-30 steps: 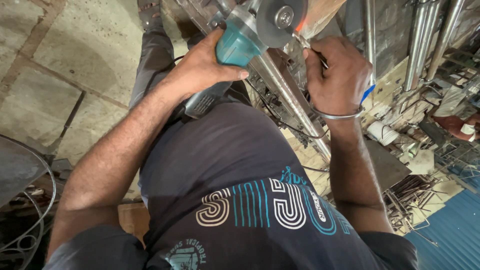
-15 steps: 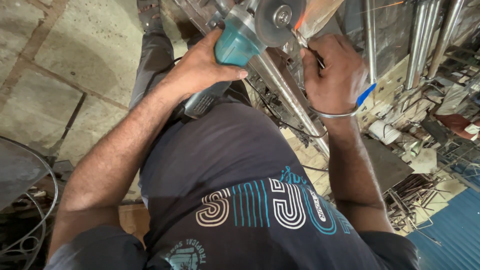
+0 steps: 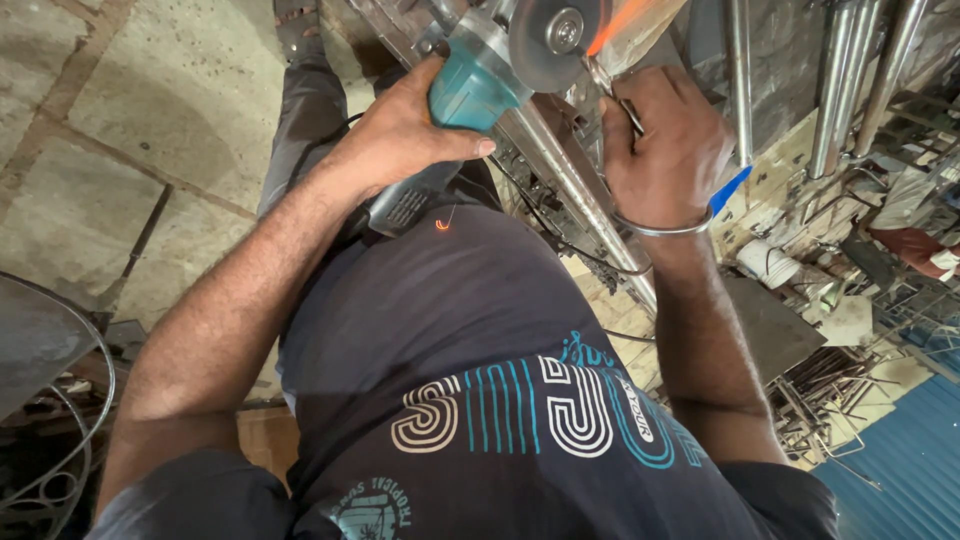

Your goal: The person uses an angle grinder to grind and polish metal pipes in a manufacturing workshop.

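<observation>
Gripping a teal angle grinder (image 3: 470,95) around its body, the left hand (image 3: 405,130) wraps fingers and thumb tight, holding the grey disc (image 3: 555,40) up by a steel tube (image 3: 570,190). Orange sparks (image 3: 615,20) fly at the disc. The right hand (image 3: 670,140), bangled, curls shut on a small metal piece. The tool looks heavy, rigid and best held by body and handle.
</observation>
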